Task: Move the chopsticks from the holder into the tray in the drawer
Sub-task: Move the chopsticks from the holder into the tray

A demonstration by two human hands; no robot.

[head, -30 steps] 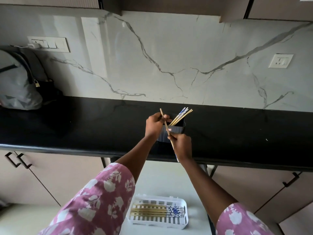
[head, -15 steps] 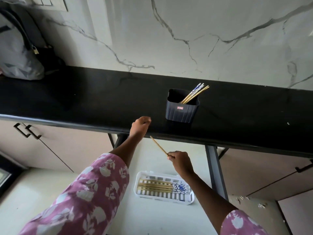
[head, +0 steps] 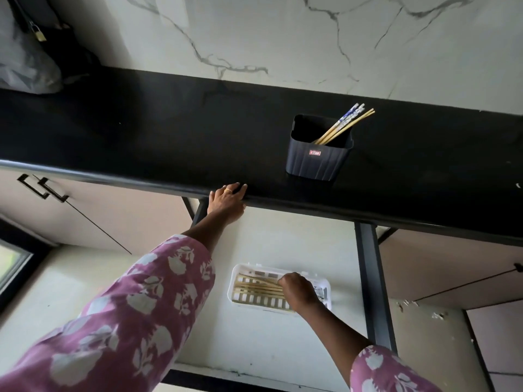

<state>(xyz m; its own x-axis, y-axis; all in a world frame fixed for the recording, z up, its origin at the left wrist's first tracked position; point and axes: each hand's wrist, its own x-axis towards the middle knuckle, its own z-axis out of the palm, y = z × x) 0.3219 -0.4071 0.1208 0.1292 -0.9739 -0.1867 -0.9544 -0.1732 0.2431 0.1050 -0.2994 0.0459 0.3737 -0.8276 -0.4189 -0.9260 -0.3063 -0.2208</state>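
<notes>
Lower centre: the curled right hand (head: 298,290) pinches 1 chopstick (head: 259,279) angled over the tray (head: 235,278). The left hand (head: 226,198) rests flat-fingered on the table (head: 141,131) edge, arm outstretched. Other chopsticks (head: 343,125) lean in the holder (head: 314,162), upper right.

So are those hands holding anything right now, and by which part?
The right hand seems to pinch one chopstick by its right end, low over the tray. The left hand holds nothing; it rests on the counter edge.
</notes>
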